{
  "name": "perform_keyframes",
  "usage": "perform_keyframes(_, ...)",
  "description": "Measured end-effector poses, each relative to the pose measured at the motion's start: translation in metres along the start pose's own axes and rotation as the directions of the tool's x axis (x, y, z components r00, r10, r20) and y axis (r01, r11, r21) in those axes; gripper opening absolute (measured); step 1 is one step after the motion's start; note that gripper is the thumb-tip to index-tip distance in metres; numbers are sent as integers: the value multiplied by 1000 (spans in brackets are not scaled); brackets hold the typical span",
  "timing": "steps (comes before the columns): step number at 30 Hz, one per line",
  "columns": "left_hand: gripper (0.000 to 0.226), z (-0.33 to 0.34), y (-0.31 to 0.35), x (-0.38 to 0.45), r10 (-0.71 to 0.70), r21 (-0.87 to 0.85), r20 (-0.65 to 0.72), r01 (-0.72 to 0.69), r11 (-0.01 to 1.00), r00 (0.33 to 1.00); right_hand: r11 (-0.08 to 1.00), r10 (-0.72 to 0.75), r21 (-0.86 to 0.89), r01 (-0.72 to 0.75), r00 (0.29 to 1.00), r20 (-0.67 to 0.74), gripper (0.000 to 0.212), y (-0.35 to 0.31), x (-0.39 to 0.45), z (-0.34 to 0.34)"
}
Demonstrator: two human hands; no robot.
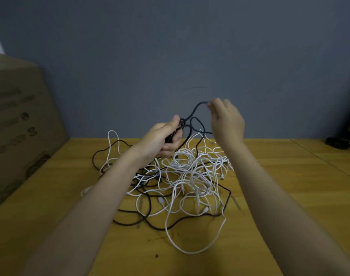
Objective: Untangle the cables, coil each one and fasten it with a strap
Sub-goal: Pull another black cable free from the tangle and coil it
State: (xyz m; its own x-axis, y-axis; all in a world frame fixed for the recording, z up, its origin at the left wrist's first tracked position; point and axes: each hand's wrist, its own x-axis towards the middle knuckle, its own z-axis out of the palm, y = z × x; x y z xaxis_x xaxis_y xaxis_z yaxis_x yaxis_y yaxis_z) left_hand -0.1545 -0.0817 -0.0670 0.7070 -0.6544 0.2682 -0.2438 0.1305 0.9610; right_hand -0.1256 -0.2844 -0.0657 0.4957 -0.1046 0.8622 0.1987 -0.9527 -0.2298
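Note:
A tangled heap of white cables (192, 176) and black cables (142, 222) lies in the middle of the yellow wooden table (289, 196). Both hands are raised above the far side of the heap. My left hand (164, 138) grips a bunch of loops of a black cable (192, 120). My right hand (226, 120) pinches the top of a loop of that same black cable at its fingertips, up and to the right of the left hand. The lifted black cable runs down into the pile. No strap is in view.
A large cardboard box (17, 120) stands along the table's left edge. A dark object (341, 142) sits at the far right edge. A grey wall rises behind the table. A long white loop (194, 250) reaches toward the near edge.

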Motion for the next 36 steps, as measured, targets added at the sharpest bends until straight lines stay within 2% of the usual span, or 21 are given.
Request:
perform_keyframes(1, 44, 1, 1, -2, 19, -62, -22, -20, 998, 1000, 999, -34, -26, 38, 992, 121, 18, -2, -9, 10)
perform_keyframes(3, 44, 1, 2, -2, 57, -130, -97, -70, 989, 994, 984, -148, -49, 170, 942, 303, 20, -9, -34, 29)
perform_keyframes(5, 42, -2, 1, 0, 75, -156, -195, -107, 982, 978, 965, -231, -25, 260, 896, 380, 21, -22, -59, 41)
perform_keyframes(6, 40, -4, -1, 1, 84, -165, -245, -127, 978, 966, 966, -243, 11, 260, 887, 392, 22, -27, -69, 44)
perform_keyframes(9, 29, -12, -7, 8, 120, -105, -392, -174, 979, 912, 947, -242, 300, 112, 863, 444, 28, -37, -98, 46)
perform_keyframes(11, 25, -17, -12, 13, 130, 5, -483, -145, 989, 866, 875, -241, 476, -89, 773, 587, 35, -42, -111, 41)
perform_keyframes(12, 23, -19, -15, 16, 137, 80, -515, -111, 991, 846, 857, -256, 500, -125, 738, 624, 38, -44, -115, 40)
perform_keyframes(14, 23, -24, -21, 20, 177, 305, -516, -13, 952, 838, 864, -300, 499, -68, 726, 618, 42, -45, -115, 38)
perform_keyframes(16, 25, -28, -28, 21, 189, 592, -434, 120, 797, 881, 865, -353, 502, 21, 736, 578, 42, -45, -108, 35)
perform_keyframes(18, 28, -33, -33, 19, 122, 813, -343, 229, 535, 931, 877, -370, 466, 115, 780, 504, 35, -42, -97, 31)
perform_keyframes(19, 29, -36, -35, 17, 82, 871, -317, 256, 419, 945, 884, -373, 437, 167, 815, 443, 29, -39, -90, 29)
perform_keyframes(20, 29, -39, -36, 16, 45, 897, -308, 275, 345, 950, 888, -385, 400, 227, 843, 376, 23, -36, -82, 27)
perform_keyframes(21, 31, -42, -37, 15, 20, 904, -308, 287, 316, 951, 892, -401, 350, 285, 857, 325, 19, -33, -74, 26)
perform_keyframes(22, 34, -44, -37, 14, 10, 899, -306, 285, 333, 952, 901, -405, 294, 320, 863, 302, 17, -29, -66, 27)
perform_keyframes(24, 43, -47, -33, 11, 27, 852, -278, 234, 468, 960, 934, -342, 219, 281, 881, 327, 20, -19, -51, 29)
perform_keyframes(26, 47, -48, -20, 7, 14, 797, -216, 168, 580, 976, 971, -186, 213, 106, 896, 403, 19, -8, -40, 35)
perform_keyframes(28, 46, -48, -8, 4, -39, 786, -157, 148, 601, 987, 965, -17, 238, -107, 883, 469, 14, -2, -32, 42)
perform_keyframes(29, 44, -48, -4, 4, -45, 771, -137, 135, 622, 989, 962, 41, 219, -162, 881, 471, 16, -1, -30, 47)
perform_keyframes(31, 34, -49, 4, 6, -10, 642, -112, 80, 762, 994, 957, 154, 156, -246, 881, 448, 23, -3, -27, 53)
perform_keyframes(33, 31, -48, 14, 10, 66, 428, -130, -4, 904, 989, 890, 288, 200, -409, 846, 448, 30, -5, -23, 57)
perform_keyframes(36, 31, -48, 28, 21, 174, 364, -245, -76, 928, 954, 669, 423, 382, -637, 750, 509, 32, -10, -5, 54)
